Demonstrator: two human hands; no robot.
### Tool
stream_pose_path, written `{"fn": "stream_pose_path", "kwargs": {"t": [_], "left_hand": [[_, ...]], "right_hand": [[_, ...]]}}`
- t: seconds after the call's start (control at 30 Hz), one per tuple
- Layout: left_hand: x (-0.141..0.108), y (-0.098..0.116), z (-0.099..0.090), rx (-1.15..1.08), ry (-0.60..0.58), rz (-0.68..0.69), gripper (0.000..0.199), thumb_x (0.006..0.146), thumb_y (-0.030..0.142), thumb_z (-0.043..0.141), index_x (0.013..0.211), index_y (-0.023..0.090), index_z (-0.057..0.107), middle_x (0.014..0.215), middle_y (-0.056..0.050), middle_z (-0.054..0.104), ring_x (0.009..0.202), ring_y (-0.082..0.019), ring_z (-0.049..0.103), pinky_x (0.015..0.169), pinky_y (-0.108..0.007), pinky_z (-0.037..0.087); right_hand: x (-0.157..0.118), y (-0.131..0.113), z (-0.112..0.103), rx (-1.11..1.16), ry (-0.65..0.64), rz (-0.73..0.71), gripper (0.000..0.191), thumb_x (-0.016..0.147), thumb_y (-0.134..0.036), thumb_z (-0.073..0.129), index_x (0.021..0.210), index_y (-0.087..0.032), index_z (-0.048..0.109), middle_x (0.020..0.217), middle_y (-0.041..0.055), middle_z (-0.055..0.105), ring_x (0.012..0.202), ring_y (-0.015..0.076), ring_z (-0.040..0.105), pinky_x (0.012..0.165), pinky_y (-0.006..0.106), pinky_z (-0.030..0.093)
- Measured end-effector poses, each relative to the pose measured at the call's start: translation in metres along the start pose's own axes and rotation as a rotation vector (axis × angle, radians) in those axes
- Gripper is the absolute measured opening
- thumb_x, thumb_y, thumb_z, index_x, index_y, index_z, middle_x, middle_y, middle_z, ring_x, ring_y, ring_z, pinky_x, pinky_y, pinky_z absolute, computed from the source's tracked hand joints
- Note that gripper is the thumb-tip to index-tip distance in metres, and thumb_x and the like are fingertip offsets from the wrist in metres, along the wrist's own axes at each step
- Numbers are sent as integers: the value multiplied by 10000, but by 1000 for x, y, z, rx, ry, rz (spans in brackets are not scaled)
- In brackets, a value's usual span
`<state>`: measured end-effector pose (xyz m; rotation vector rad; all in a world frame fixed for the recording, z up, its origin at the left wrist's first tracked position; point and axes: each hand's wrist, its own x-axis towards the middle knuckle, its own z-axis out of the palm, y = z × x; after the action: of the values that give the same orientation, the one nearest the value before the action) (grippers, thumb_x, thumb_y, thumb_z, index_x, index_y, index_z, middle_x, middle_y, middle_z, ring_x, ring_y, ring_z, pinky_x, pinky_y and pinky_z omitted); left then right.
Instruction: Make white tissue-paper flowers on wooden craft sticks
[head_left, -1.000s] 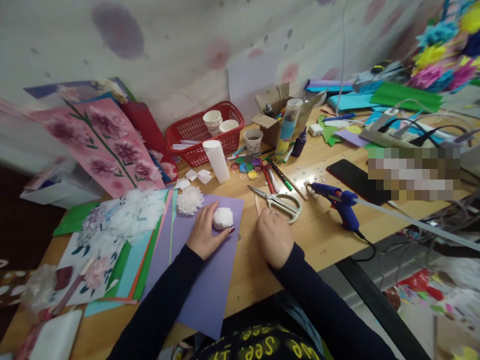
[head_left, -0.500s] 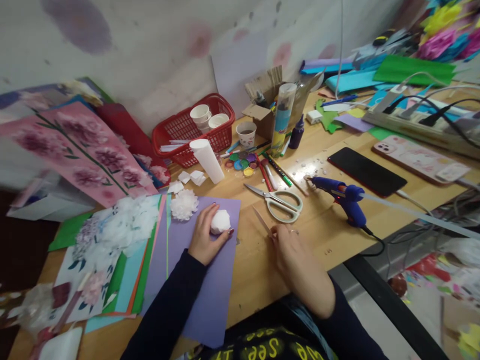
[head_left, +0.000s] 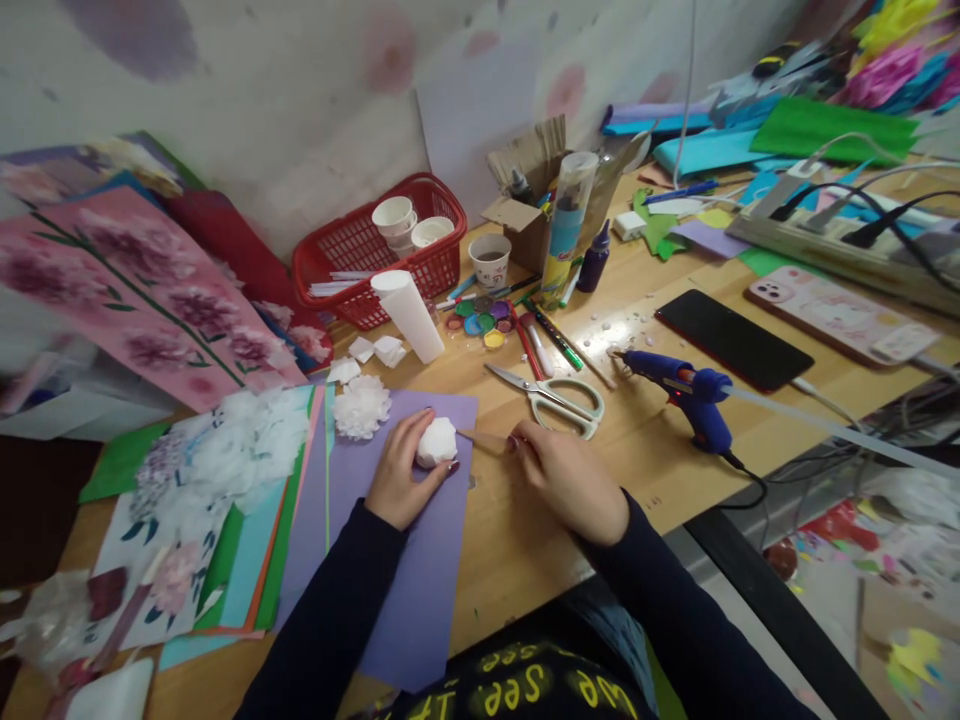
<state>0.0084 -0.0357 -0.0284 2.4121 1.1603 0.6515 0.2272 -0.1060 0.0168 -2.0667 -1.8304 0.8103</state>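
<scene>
My left hand [head_left: 403, 473] is curled round a white round paper piece [head_left: 436, 443], thumb on its near side and fingers on its far left. Both rest on a purple sheet of paper [head_left: 420, 590]. In my right hand [head_left: 564, 470] a thin brownish stick [head_left: 484, 439] is pinched, its tip pointing left at the paper piece's right side. Whether the tip touches it I cannot tell. A fluffy white paper flower [head_left: 361, 407] lies beyond my left hand. Scissors [head_left: 559, 398] with pale handles lie just beyond my right hand.
A blue glue gun [head_left: 682, 390] and a black phone [head_left: 733, 341] lie to the right. Behind stand a paper roll [head_left: 409, 315], a red basket [head_left: 330, 255], a paper cup [head_left: 490, 262] and paint pots [head_left: 486, 318]. Coloured sheets with white petals [head_left: 247, 450] spread left.
My right hand has moved away from me and slightly left, swinging the stick's tip over to the white paper piece. My left hand keeps its hold. The view has shifted a little.
</scene>
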Motion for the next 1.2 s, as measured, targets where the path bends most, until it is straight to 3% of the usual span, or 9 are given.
{"fn": "stream_pose_path", "kwargs": {"t": [0.37, 0.53, 0.87, 0.93, 1.03, 1.1, 1.2], "left_hand": [[-4, -8, 1, 37, -59, -7, 656, 822, 415, 622, 1375, 182, 359, 1373, -179, 469, 1286, -294, 443, 1078, -488, 359], [-5, -13, 2, 105, -28, -44, 753, 776, 474, 656, 1382, 153, 346, 1441, -218, 377, 1345, -339, 362, 1088, -528, 323], [-4, -15, 4, 171, -94, -36, 791, 789, 513, 620, 1387, 90, 322, 1449, -258, 365, 1370, -348, 322, 1098, -536, 305], [-4, -15, 5, 167, -87, -40, 800, 782, 515, 627, 1394, 101, 320, 1452, -249, 365, 1371, -346, 321, 1102, -530, 303], [-5, -16, 6, 138, -67, -53, 806, 765, 517, 645, 1399, 130, 332, 1456, -224, 373, 1368, -340, 332, 1104, -522, 309], [-5, -15, 7, 112, -54, -52, 805, 753, 519, 655, 1394, 136, 355, 1453, -215, 385, 1364, -339, 339, 1106, -523, 309], [-5, -14, 7, 88, -39, -56, 700, 802, 502, 602, 1369, 138, 411, 1449, -203, 398, 1366, -331, 335, 1114, -524, 294]], "right_hand": [[8, 2, -2, 15, 13, -3, 207, 892, -159, 432, 895, -175, 638, 819, 66, 688, 759, 165, 614, 640, 244, 344], [11, 1, -4, 9, -12, -20, 215, 882, -162, 441, 898, -185, 654, 824, 61, 700, 762, 170, 621, 652, 249, 351], [34, -4, -25, -15, -58, -88, 230, 805, -119, 485, 770, -177, 705, 787, 65, 718, 737, 176, 622, 640, 264, 372], [39, -4, -25, 146, -75, -70, 170, 808, -170, 524, 760, -165, 687, 671, 53, 697, 635, 163, 608, 594, 261, 385], [44, -6, -18, 660, -74, -2, 200, 794, -356, 606, 812, -159, 635, 572, 20, 663, 478, 125, 559, 492, 235, 402], [48, -8, -9, 945, -1, 35, 337, 756, -491, 630, 764, -156, 601, 569, 23, 657, 435, 104, 540, 436, 213, 393], [53, -10, 4, 1095, 173, 18, 478, 750, -630, 567, 710, -154, 588, 476, -17, 572, 359, 76, 465, 357, 190, 346]]}}
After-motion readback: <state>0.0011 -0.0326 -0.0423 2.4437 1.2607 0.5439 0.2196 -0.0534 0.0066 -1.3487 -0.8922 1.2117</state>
